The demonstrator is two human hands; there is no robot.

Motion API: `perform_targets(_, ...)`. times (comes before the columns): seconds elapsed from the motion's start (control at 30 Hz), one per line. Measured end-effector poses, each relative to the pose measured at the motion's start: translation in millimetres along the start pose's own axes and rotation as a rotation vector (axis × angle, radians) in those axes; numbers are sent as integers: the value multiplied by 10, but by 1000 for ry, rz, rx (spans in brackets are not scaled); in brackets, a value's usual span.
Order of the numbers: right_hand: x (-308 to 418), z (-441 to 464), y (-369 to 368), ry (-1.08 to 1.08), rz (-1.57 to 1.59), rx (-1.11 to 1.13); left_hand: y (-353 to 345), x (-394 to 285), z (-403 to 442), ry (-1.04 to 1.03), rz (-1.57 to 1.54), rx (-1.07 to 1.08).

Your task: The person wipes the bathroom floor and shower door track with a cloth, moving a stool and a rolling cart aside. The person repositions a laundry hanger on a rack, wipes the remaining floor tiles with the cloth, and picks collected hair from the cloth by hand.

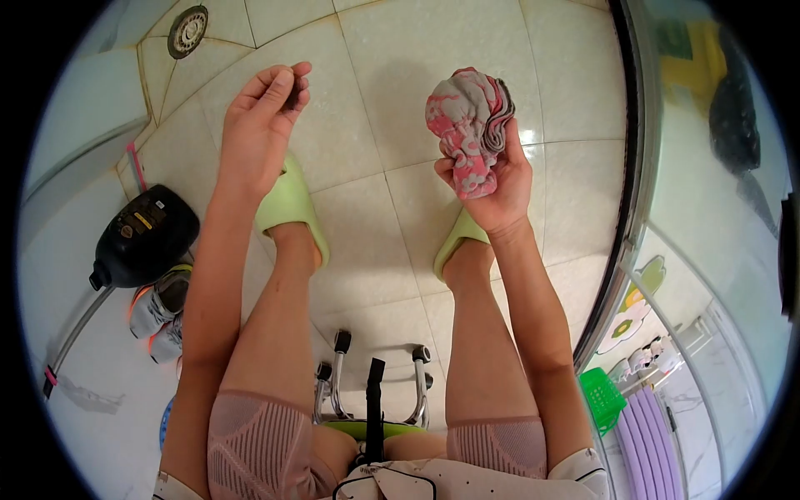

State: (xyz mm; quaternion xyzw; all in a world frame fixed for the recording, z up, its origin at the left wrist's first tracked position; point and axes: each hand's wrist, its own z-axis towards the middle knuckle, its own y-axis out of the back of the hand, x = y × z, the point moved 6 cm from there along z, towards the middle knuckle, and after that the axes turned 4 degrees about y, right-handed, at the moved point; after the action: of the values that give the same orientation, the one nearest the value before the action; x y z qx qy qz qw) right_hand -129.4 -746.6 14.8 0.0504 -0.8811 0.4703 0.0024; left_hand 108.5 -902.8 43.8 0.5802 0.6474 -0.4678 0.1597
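Observation:
In my right hand [510,187] rests a bunched pink-and-grey floral cloth [468,129], its layered folds showing on the right side. My fingers and thumb curl round its lower part, and it is held up above the tiled floor. My left hand [265,104] is raised at the upper left with the fingers curled in and the thumb against them. A small dark patch shows between those fingers, but I cannot make out what it is. The two hands are well apart.
Green slippers [293,208] are on my feet. Behind my legs is a small stool with chrome legs [419,387] and casters. To the left lie a black container [146,236] and grey shoes [158,304]. A glass door frame [637,167] runs along the right; a floor drain [188,32] is upper left.

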Motion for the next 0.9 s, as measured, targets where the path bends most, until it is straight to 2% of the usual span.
perform_targets(0.13,23,48,-86,58,-195,-54,-109,52,3,11,115,-42)
perform_targets(0.2,1,88,-138,74,-275,-62,-247,36,-1,-8,229,11)
perform_targets(0.43,-25,134,-227,-18,-448,-36,-850,31,129,-141,515,209)
perform_targets(0.53,-45,181,-228,-33,-528,-5,-1014,60,156,-174,566,198)
perform_targets(0.63,-71,219,-198,-71,-571,23,-1092,95,203,-152,808,185)
perform_targets(0.73,-53,213,-205,-102,-560,31,-1062,71,225,-172,780,134)
perform_targets(0.9,-51,248,-187,-103,-547,21,-733,9,249,-81,559,-23)
